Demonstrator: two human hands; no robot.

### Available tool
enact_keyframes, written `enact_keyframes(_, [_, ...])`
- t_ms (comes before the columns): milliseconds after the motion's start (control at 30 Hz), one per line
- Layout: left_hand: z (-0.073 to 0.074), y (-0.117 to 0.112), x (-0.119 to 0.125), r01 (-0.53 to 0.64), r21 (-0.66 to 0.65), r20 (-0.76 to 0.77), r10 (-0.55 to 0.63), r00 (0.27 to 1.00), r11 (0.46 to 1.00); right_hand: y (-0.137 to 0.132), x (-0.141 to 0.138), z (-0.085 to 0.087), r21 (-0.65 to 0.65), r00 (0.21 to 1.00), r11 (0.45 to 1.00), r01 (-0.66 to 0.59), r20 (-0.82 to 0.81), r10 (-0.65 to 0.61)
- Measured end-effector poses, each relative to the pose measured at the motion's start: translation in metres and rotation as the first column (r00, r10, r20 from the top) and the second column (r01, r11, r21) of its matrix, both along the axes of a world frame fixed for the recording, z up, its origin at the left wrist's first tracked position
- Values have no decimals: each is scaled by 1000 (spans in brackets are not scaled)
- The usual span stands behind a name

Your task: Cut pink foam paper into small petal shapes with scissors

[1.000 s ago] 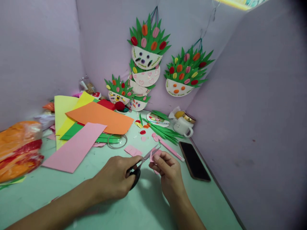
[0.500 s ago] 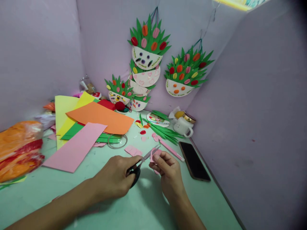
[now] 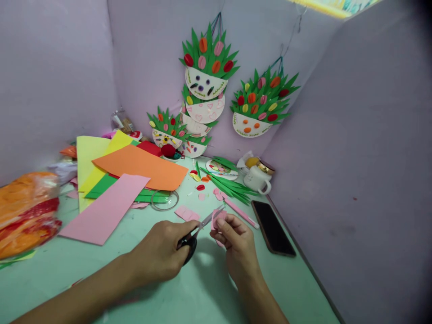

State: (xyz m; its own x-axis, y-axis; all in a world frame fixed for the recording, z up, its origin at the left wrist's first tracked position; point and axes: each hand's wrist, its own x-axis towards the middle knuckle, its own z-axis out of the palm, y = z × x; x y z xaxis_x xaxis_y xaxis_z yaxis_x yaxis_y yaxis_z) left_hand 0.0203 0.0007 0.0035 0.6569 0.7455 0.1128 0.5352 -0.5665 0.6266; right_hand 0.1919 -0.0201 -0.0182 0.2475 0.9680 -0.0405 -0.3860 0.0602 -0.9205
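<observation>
My left hand (image 3: 162, 249) is closed around the black handles of a pair of scissors (image 3: 203, 222), whose blades point up and to the right. Between the thumb and fingers of my right hand (image 3: 238, 240) is a small piece of pink paper (image 3: 218, 218). The blades touch or nearly touch its left edge, where a thin strip curls away. Just beyond the scissors lies a pink paper rectangle (image 3: 186, 213). Small pink cut-outs (image 3: 218, 193) and a pink pen (image 3: 241, 213) are on the table past my right hand.
Coloured paper sheets (image 3: 141, 167) pile up at the left, beside a plastic bag (image 3: 29, 211). A tape roll (image 3: 164, 200) lies near them. At the right are a phone (image 3: 273, 228), a white mug (image 3: 257, 179) and green paper leaves (image 3: 232, 186). Paper flower baskets (image 3: 206, 83) hang on the wall.
My hands, the scissors and the pink paper hold almost the same pose. The whole view has shifted very slightly.
</observation>
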Motion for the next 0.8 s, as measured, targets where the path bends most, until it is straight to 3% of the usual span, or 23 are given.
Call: enact_keyframes(800, [8,6,-7,47,62,-77,-43,996,997,2,9,4,13,987,1000,5,161,-7])
